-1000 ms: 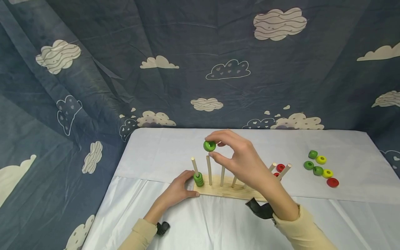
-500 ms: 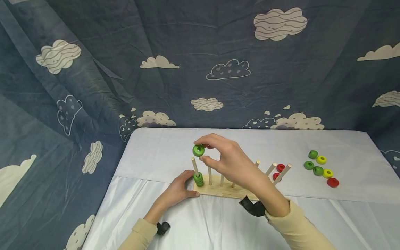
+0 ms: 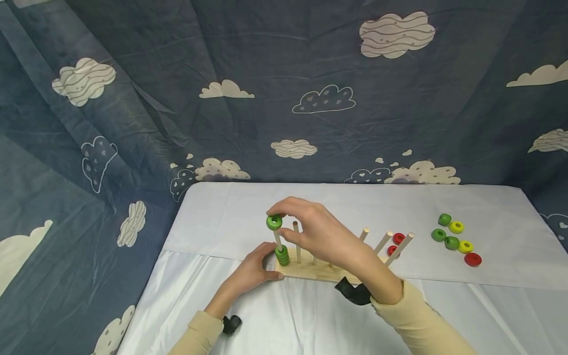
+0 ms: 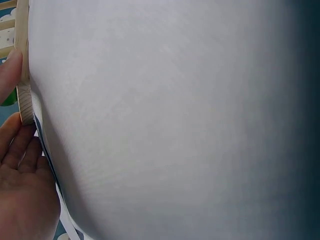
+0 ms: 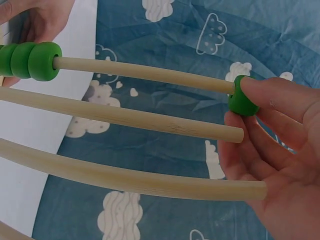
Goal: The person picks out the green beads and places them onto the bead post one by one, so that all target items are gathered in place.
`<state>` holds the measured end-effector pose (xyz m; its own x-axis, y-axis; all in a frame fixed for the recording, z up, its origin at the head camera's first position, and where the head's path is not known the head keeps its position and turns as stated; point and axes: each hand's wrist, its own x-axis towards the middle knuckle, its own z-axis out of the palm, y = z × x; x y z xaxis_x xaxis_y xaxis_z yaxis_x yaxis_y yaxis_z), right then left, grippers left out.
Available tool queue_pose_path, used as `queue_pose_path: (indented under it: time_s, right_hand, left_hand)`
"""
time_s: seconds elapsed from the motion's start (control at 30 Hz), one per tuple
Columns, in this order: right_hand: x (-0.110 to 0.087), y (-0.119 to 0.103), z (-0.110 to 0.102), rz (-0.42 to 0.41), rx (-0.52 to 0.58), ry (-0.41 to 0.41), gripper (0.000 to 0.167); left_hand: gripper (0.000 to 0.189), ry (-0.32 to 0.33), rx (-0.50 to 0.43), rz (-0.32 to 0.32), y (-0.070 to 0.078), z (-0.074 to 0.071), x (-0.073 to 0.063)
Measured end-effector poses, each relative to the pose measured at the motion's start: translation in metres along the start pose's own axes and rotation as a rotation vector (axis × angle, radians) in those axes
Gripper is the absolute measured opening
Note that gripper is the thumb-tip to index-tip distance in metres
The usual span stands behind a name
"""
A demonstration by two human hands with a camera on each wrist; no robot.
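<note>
My right hand (image 3: 317, 227) pinches a green bead (image 3: 274, 227) between thumb and fingers at the top of the leftmost wooden peg (image 3: 278, 240). In the right wrist view the peg's tip meets the hole of the green bead (image 5: 243, 97). Lower on this peg sits a stack of several green beads (image 5: 42, 61). The pegs stand in a row on a long wooden base (image 3: 306, 270). My left hand (image 3: 253, 266) grips the base's left end, thumb at the front edge and fingers behind. The left wrist view shows the thumb against the wooden base (image 4: 23, 50).
To the right lie loose green beads (image 3: 438, 235), yellow beads (image 3: 465, 246) and a red bead (image 3: 472, 259) on the white cloth (image 3: 510, 236). Red beads (image 3: 398, 238) lie behind the right-hand pegs. A dark cloud-patterned curtain (image 3: 266, 64) hangs behind the table.
My right hand has carried the green bead left and down, from above the second peg to the tip of the leftmost one. The left hand has stayed at the base.
</note>
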<state>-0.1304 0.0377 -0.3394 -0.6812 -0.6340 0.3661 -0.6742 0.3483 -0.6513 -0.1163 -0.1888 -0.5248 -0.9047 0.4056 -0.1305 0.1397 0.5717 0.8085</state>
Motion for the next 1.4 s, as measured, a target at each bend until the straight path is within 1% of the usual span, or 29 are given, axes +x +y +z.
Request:
queue_pose_path:
  time_s: [0.3,0.67,1.0,1.17,1.3,1.4]
  right_hand:
    - [0.0013,0.0001,-0.0011,-0.005,-0.022,-0.031,0.035]
    - [0.0037,-0.0023,0.0011,0.033,-0.071,-0.084,0.034]
    - [0.0044,-0.0025,0.0029,0.040,-0.092,-0.096,0.034]
    - [0.0034,-0.0022,0.0018,0.053,-0.107,-0.099,0.037]
    - [0.0015,-0.0021,0.0000,0.042,-0.108,-0.088,0.038]
    - [-0.0014,-0.0031,-0.0023,0.022,-0.099,-0.061,0.037]
  left_hand:
    - [0.069,0.003,0.002,-0.001,0.0004,0.0002,0.0000]
    - [0.070,-0.005,0.004,-0.015,0.0006,-0.0003,0.0000]
    - [0.070,-0.004,0.018,-0.005,0.0005,0.0000,0.0009]
    - [0.072,-0.001,0.012,-0.014,0.0004,0.0009,0.0009]
    - [0.072,0.004,0.010,-0.019,-0.0001,0.0015,0.0008]
    - [0.072,0.004,0.013,-0.018,0.0000,0.0015,0.0005]
